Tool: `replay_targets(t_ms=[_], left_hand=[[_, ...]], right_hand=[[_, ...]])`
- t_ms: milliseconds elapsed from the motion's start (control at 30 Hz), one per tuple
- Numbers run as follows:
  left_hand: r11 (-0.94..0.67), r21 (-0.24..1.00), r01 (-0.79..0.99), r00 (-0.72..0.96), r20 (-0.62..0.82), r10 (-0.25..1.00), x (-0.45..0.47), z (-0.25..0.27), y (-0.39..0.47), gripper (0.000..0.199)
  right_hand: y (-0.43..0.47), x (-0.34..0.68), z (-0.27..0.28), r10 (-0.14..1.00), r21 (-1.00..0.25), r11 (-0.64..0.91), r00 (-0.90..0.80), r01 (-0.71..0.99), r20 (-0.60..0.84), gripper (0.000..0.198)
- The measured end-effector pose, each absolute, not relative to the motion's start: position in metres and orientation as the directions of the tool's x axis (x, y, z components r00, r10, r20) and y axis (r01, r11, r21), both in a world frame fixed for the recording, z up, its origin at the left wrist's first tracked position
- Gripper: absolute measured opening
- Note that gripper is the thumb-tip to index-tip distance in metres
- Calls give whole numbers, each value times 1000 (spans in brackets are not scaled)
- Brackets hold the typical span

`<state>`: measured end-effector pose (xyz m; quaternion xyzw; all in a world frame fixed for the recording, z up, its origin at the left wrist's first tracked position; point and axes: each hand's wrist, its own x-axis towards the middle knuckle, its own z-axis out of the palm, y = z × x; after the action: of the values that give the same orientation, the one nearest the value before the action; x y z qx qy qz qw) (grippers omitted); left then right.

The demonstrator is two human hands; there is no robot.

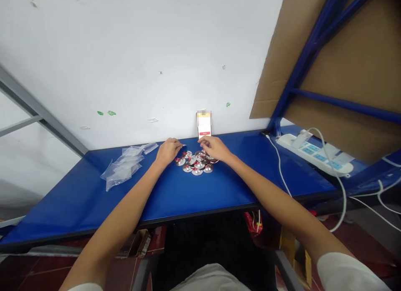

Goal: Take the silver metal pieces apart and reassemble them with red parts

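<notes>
A pile of round, shiny silver discs [197, 165] with red markings lies on the blue table [188, 195]. At the pile's left edge is my left hand [169, 150], its fingers pinched together. A small pale bit shows at its fingertips, too small to name. My right hand [214, 147] hovers over the back right of the pile, fingers bent and a little apart, with nothing visible in them. Just behind it, a phone [204, 123] with a lit screen leans upright on the wall. Clear plastic bags [123, 167] lie overlapped left of my left hand.
A white power strip [316, 154] with plugs and cables sits at the right, beside a blue metal frame [300, 61]. One white cable [280, 161] crosses the table's right end. The white wall [188, 40] closes off the back edge. Cardboard [275, 61] stands behind the frame.
</notes>
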<state>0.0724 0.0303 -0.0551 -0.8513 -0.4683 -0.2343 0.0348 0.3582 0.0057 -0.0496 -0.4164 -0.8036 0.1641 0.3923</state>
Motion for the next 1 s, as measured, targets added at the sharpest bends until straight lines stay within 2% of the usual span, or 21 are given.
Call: replay_targets(t_ms=[100, 300, 400, 467, 600, 667, 800, 867, 1000], left_hand=[[-625, 139, 768, 543, 375, 751, 74, -58, 35, 29], [-697, 163, 698, 591, 419, 689, 71, -40, 26, 35], [-706, 224, 672, 641, 301, 706, 71, -34, 18, 31], [-711, 220, 668, 668, 244, 703, 74, -35, 16, 28], [-699, 210, 684, 637, 295, 712, 81, -38, 15, 23], [-692, 281, 665, 596, 357, 719, 85, -35, 12, 22], [-661, 531, 531, 458, 476, 750, 95, -28, 1, 21], [-605, 656, 451, 379, 473, 795, 102, -29, -3, 23], [-504, 810, 299, 338, 404, 850, 113, -34, -5, 34]], right_hand=[[3, 356, -51, 790, -574, 612, -386, 543, 476, 25], [-1, 354, -48, 780, -542, 623, -393, 564, 488, 24], [-1, 354, -48, 777, -537, 626, -390, 566, 495, 25], [1, 354, -50, 770, -530, 635, -398, 563, 500, 25], [1, 352, -52, 761, -535, 646, -402, 544, 509, 25], [-2, 349, -52, 752, -543, 656, -400, 524, 524, 26], [-13, 345, -47, 674, -476, 737, -473, 479, 567, 33], [-17, 344, -43, 628, -432, 777, -522, 458, 577, 37], [-18, 344, -40, 631, -434, 772, -478, 465, 611, 18]])
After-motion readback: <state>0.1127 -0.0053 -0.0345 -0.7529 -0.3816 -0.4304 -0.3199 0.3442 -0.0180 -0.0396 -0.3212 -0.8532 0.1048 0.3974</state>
